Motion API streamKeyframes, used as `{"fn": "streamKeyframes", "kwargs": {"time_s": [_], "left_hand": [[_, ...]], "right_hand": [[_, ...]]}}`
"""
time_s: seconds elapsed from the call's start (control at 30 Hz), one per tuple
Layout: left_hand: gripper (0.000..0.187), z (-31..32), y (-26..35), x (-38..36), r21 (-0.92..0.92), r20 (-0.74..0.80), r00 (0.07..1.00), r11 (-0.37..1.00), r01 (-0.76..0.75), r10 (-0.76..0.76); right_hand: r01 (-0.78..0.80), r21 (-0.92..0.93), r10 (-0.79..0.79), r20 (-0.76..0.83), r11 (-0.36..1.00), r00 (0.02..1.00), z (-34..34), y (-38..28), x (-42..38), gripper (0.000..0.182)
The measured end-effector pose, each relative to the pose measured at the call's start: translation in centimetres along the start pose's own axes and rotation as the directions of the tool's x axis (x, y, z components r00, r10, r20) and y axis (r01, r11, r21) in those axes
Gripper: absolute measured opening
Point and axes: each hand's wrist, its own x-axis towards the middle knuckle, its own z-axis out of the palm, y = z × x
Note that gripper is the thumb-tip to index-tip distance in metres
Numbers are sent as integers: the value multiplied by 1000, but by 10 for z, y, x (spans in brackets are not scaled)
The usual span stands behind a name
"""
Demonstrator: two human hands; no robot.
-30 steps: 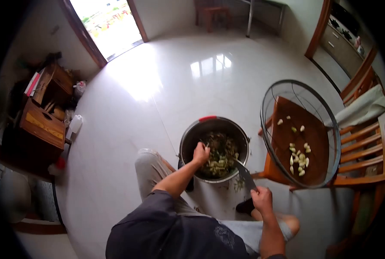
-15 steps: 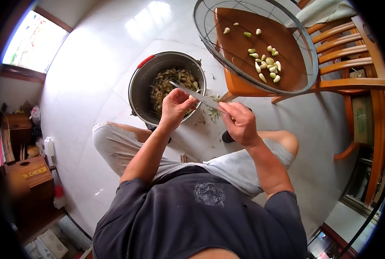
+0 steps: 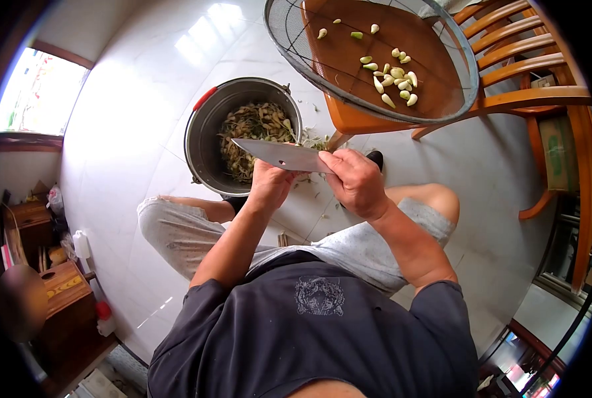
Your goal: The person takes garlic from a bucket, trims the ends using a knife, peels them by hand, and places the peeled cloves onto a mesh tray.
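In my right hand (image 3: pixel 357 184) is the handle of a kitchen knife (image 3: pixel 276 154), its broad blade turned flat and pointing left. My left hand (image 3: pixel 271 186) is closed just under the blade, which covers its fingertips, so whatever they pinch is hidden. Both hands are at the near rim of a metal bucket (image 3: pixel 195 156) with a red handle grip. Inside lie many unpeeled garlic cloves (image 3: pixel 253 129) mixed with dry stalks and skins. Peeled pale garlic cloves (image 3: pixel 397 78) are spread in a round mesh sieve (image 3: pixel 452 109) to the upper right.
The sieve rests on the seat of a wooden chair (image 3: pixel 349 119). Scraps of skin and green bits (image 3: pixel 316 142) litter the tiled floor beside the bucket. My bent knees flank the work. Wooden cabinets (image 3: pixel 64 285) stand at the far left.
The knife has turned so its flat side now faces up, and its blade covers the left fingertips. Both hands have come slightly lower and closer together. The whole view has shifted a little.
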Motion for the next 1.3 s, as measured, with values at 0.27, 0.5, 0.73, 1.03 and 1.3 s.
{"fn": "streamKeyframes", "kwargs": {"time_s": [0.27,0.5,0.73,1.03,1.3], "left_hand": [[26,1,-2,-1,103,-107,994,994,-24,35],[20,-4,-9,0,147,26,997,986,-73,70],[27,-2,6,7,78,121,992,996,37,-46],[22,-19,-5,15,-137,-20,997,988,75,-78],[20,-18,-3,19,-130,-151,985,989,69,-89]], "right_hand": [[4,-33,-3,30,999,1000,4,0,-2,22],[-120,14,119,58,993,991,5,-2,-11,21],[-468,-108,480,208,877,852,2,29,-30,16],[-476,28,467,151,879,871,2,25,-14,17],[-372,182,371,40,910,928,-3,8,-7,16]]}}
